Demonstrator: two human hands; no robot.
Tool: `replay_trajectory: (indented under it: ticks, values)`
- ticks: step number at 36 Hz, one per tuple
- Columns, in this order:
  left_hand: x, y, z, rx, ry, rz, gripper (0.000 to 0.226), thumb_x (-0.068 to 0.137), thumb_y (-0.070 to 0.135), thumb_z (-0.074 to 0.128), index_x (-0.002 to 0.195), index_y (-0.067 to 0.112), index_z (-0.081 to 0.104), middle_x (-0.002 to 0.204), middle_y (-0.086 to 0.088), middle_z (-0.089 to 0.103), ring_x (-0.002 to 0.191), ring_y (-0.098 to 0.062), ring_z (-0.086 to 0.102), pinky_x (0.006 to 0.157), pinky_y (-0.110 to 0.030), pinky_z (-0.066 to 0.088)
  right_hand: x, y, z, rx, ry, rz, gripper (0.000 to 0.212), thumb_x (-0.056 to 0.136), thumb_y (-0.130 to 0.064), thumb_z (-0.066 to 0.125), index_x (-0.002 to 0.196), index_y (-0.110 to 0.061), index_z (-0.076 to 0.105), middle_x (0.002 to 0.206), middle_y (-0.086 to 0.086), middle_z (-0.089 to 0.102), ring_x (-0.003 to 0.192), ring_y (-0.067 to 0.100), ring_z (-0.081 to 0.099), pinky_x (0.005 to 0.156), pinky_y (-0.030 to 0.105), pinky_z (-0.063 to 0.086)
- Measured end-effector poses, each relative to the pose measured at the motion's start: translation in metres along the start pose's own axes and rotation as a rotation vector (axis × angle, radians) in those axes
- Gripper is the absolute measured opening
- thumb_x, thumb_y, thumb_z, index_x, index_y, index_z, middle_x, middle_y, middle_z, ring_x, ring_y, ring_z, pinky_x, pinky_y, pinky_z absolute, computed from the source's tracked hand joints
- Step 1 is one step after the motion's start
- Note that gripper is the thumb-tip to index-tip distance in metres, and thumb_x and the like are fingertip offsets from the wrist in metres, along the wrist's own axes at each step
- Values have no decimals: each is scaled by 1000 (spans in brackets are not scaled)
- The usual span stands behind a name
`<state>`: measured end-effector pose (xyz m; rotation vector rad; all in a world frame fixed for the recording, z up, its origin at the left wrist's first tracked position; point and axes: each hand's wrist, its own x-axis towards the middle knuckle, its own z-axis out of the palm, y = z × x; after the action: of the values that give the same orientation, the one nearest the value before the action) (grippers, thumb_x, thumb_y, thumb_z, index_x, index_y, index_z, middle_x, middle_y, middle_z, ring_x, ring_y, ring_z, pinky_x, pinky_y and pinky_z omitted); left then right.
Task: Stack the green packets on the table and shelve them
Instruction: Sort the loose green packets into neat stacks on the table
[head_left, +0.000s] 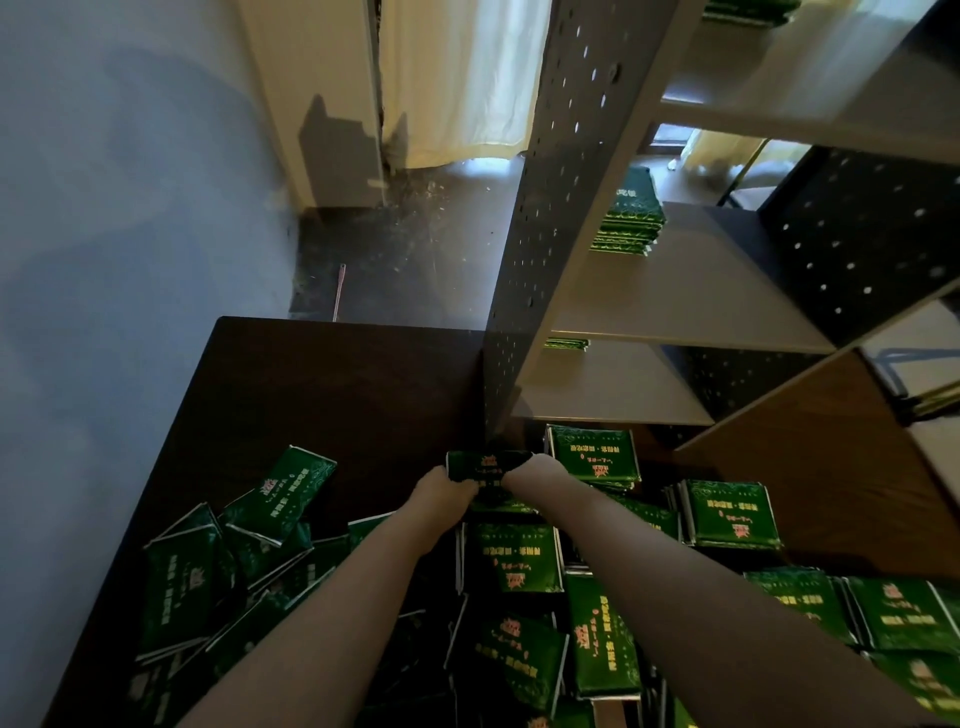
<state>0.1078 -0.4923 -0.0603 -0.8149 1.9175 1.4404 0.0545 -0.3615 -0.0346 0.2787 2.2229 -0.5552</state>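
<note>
Both hands, left (445, 491) and right (532, 472), curl their fingers around opposite ends of one packet (485, 464), held over the table (332, 374).

— Count on the worktop (322, 374)?
— Item: loose packets (280, 493), too many to count; held packet (488, 464), one.
— Above?
— Item: shelf boards (675, 312), three; shelved stacks (628, 218), three. Two hands: left hand (447, 493), right hand (535, 475).

My fingers (460, 487) gripping a green packet stack (488, 465) at both ends, loose packets (234, 561) heaped left on the surface (337, 374), squared piles (732, 514) right, another pile (631, 218) shelved.
</note>
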Motion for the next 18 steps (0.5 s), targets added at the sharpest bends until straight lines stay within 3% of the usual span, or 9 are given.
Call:
replay_trajectory:
  ticks: [2, 4, 5, 7, 9, 11, 14, 18]
  values:
    - [-2, 1, -3, -25, 1, -16, 27, 99, 24, 55, 121, 9, 60, 104, -5, 64, 89, -16, 61, 64, -24, 47, -7, -5, -2, 3, 8, 4, 27, 99, -10, 46, 72, -13, 44, 74, 1, 40, 79, 16, 50, 75, 23, 48]
    - [-4, 4, -6, -23, -19, -39, 37, 98, 26, 57, 130, 8, 55, 108, -6, 64, 93, -18, 62, 70, -26, 51, -9, -9, -7, -5, 38, -24, 13, 99, -4, 46, 94, -5, 57, 74, 2, 37, 86, 19, 48, 89, 29, 48]
    - [-5, 5, -9, -20, -23, -44, 41, 99, 26, 57, 135, 8, 51, 107, -4, 62, 91, -16, 61, 72, -26, 52, -7, -9, -7, -9, 59, -23, 18, 98, -5, 49, 110, -3, 61, 73, 2, 38, 83, 19, 48, 88, 30, 47]
    - [-8, 6, -15, -9, -2, -36, 50, 100, 25, 56, 144, 6, 41, 113, -5, 57, 83, -10, 52, 72, -25, 47, -7, -13, -4, -10, 91, -59, 32, 95, -16, 55, 123, 0, 61, 81, 3, 51, 84, 19, 52, 84, 30, 48]
    - [-12, 6, -26, 2, 37, -30, 58, 100, 26, 56, 149, 4, 34, 136, -11, 51, 91, -12, 50, 82, -27, 44, -6, -20, -1, -23, 190, -26, 43, 92, -28, 61, 128, -4, 57, 109, 10, 59, 103, 26, 57, 93, 37, 51]
    - [-15, 5, -39, 12, 64, -35, 65, 99, 30, 56, 153, 5, 29, 144, -12, 45, 109, -20, 51, 92, -31, 45, -14, -27, 2, -83, 247, -14, 52, 91, -36, 61, 133, -7, 48, 132, 15, 47, 122, 33, 48, 99, 41, 45]
    - [-25, -3, -61, 21, 101, -50, 60, 99, 28, 57, 149, 5, 34, 131, -12, 50, 107, -22, 50, 87, -32, 43, -24, -40, 13, -124, 291, -81, 49, 91, -29, 59, 133, -7, 46, 135, 17, 42, 126, 36, 42, 102, 42, 41]
    - [-34, -25, -87, 63, 169, -99, 51, 95, 25, 60, 139, 2, 47, 132, -16, 54, 118, -30, 54, 88, -33, 45, -33, -65, 43, -68, 166, -140, 41, 87, -20, 63, 123, -3, 54, 127, 18, 55, 116, 35, 56, 95, 39, 51]
